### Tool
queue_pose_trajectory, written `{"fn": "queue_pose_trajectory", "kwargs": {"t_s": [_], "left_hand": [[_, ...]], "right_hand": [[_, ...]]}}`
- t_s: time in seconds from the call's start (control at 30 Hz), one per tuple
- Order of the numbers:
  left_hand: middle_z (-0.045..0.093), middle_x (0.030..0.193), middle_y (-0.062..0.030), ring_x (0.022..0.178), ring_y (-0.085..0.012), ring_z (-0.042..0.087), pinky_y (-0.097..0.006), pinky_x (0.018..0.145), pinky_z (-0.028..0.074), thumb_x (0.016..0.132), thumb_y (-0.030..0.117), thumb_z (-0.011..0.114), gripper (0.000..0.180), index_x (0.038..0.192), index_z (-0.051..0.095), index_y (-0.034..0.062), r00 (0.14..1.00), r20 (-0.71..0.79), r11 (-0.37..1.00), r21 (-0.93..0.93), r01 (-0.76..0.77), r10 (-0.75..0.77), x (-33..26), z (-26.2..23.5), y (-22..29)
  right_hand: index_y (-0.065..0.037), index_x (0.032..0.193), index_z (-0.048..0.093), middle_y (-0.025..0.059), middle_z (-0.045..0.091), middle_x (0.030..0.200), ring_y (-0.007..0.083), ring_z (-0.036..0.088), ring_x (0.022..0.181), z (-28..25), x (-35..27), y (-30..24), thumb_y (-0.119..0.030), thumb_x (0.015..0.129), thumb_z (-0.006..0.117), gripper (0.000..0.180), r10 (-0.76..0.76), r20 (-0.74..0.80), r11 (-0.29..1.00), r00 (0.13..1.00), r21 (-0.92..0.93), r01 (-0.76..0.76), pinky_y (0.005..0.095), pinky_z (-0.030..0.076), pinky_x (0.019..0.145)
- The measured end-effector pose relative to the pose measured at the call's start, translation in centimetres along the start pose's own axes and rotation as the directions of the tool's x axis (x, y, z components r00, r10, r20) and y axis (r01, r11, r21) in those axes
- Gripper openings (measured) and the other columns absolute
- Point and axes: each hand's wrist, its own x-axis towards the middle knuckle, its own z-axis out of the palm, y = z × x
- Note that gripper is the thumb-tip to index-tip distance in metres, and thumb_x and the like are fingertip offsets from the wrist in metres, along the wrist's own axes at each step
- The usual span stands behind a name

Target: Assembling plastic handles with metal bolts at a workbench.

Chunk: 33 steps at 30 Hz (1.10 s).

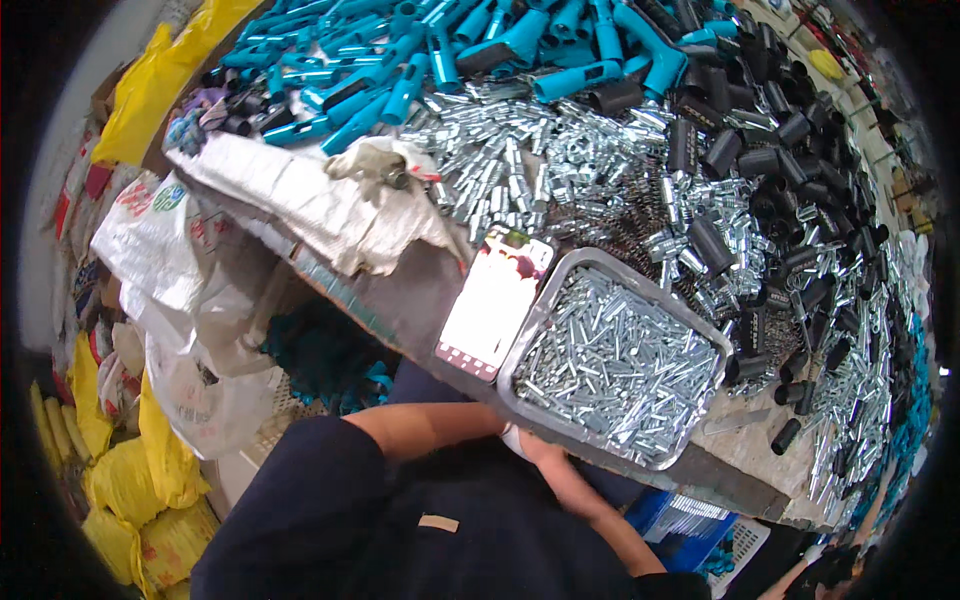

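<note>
Left hand (502, 422) and right hand (543, 452) sit close together below the tray's (526, 404) near-left corner, grip unclear. Inside it, metal pins (620, 362) look stiff, slippery, singly light; pinch mid-length.

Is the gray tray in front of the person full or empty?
The tray isn't empty: metal pins cover its floor; depth can't be told.

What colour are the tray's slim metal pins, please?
The slim metal pins are silvery grey, clearest in the head view.
</note>
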Motion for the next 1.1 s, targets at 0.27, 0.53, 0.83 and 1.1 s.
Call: {"fn": "queue_pose_trajectory", "kwargs": {"t_s": [0.27,0.53,0.83,1.1], "left_hand": [[0.067,0.095,-0.0225,0.092,-0.0375,0.065,-0.046,0.082,0.051,0.075,0.049,0.065,0.048,0.093,0.067,0.0044,0.998,0.055,1.0,-0.009,-0.007,0.007,-1.9,-4.4,0.1],[0.067,0.094,-0.0216,0.091,-0.0375,0.065,-0.046,0.081,0.051,0.074,0.048,0.066,0.046,0.092,0.066,0.0051,0.987,0.11,0.991,-0.062,0.123,-0.115,-3.3,-6.2,0.6],[0.067,0.092,-0.0205,0.09,-0.0374,0.065,-0.047,0.079,0.051,0.074,0.047,0.067,0.045,0.091,0.066,0.0058,0.971,0.063,0.963,0.159,0.22,-0.232,0.5,-7.3,6.3],[0.059,0.059,-0.0066,0.055,-0.0286,0.061,-0.036,0.049,0.049,0.067,0.032,0.079,0.027,0.069,0.061,0.0127,0.763,-0.613,0.979,-0.117,0.169,-0.205,-7.3,-13.9,21.7]], "right_hand": [[-0.01,0.138,0.047,0.0145,0.044,0.144,0.0325,0.039,0.134,1.8,-2.0,6.5,-0.046,0.096,0.045,0.055,-0.117,0.011,0.754,0.993,-0.65,0.096,0.044,0.03,0.111],[-0.01,0.14,0.045,0.0143,0.043,0.145,0.03,0.039,0.134,5.4,-6.6,13.9,-0.046,0.098,0.04,0.055,-0.227,0.18,0.162,0.957,-0.962,0.219,0.0418,0.03,0.111],[-0.008,0.134,0.048,0.0146,0.048,0.135,0.0285,0.045,0.124,8.3,-0.1,10.7,-0.044,0.099,0.039,0.051,-0.428,-0.09,0.466,0.899,-0.874,0.135,0.041,0.036,0.105],[-0.003,0.116,0.058,0.0154,0.065,0.107,0.0288,0.064,0.098,6.3,-1.3,10.5,-0.041,0.097,0.046,0.045,0.146,0.004,0.409,0.989,0.91,-0.064,0.0424,0.051,0.088]]}}
